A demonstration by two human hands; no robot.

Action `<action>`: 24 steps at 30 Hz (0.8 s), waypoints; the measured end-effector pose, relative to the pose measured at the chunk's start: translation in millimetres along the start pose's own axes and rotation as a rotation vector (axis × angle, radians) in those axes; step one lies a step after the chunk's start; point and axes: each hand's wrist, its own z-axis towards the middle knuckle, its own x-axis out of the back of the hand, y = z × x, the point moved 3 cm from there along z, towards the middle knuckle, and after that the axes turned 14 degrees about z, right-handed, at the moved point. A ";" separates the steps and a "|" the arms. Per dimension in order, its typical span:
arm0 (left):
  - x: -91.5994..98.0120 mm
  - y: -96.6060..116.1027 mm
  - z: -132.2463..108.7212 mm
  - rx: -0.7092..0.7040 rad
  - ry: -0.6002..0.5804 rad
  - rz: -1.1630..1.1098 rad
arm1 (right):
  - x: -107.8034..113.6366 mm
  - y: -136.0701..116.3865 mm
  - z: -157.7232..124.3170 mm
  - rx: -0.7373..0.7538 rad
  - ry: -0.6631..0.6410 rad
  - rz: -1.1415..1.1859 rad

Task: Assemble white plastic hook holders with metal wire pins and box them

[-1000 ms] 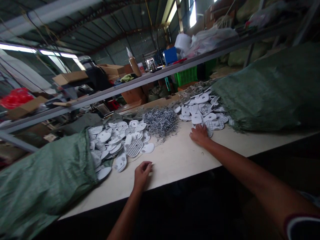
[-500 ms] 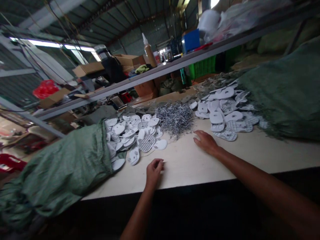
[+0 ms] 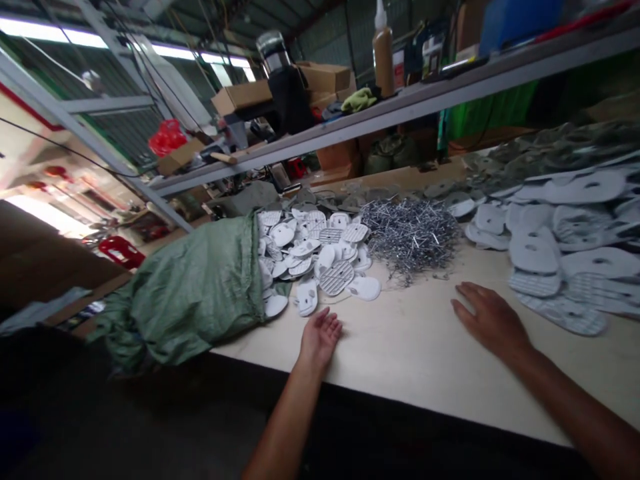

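My left hand point(image 3: 321, 335) rests on the pale table point(image 3: 415, 360) near its front edge, palm partly up, fingers loosely apart and holding nothing. It lies just below a spill of white oval plastic pieces point(image 3: 320, 257) coming out of a green woven sack point(image 3: 193, 293). My right hand point(image 3: 487, 318) lies flat on the table with fingers stretched out, empty, between a heap of small metal pins point(image 3: 410, 233) and a second spread of white plastic pieces point(image 3: 555, 247) on the right.
A grey metal shelf rail point(image 3: 400, 107) runs across above the table, carrying cardboard boxes point(image 3: 243, 95), a brown glue bottle point(image 3: 383, 50) and a black machine point(image 3: 290, 93). A red stool point(image 3: 121, 250) stands on the floor at left. The table's front edge is dark below.
The view has swung left and closer. My left hand has uncurled from a loose fist to open. My right hand has drawn back from the right-hand pieces onto bare table.
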 end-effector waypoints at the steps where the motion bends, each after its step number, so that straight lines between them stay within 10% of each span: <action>1: 7.4 5.2 2.8 0.033 0.029 -0.033 | -0.6 -0.1 0.0 0.006 -0.008 -0.014; 13: 48.1 52.0 29.3 0.015 0.191 -0.065 | -2.2 -0.2 0.1 0.039 -0.039 -0.102; 24: -2.5 32.0 12.2 -0.107 -0.100 0.392 | 1.3 -5.9 2.2 0.083 -0.022 -0.098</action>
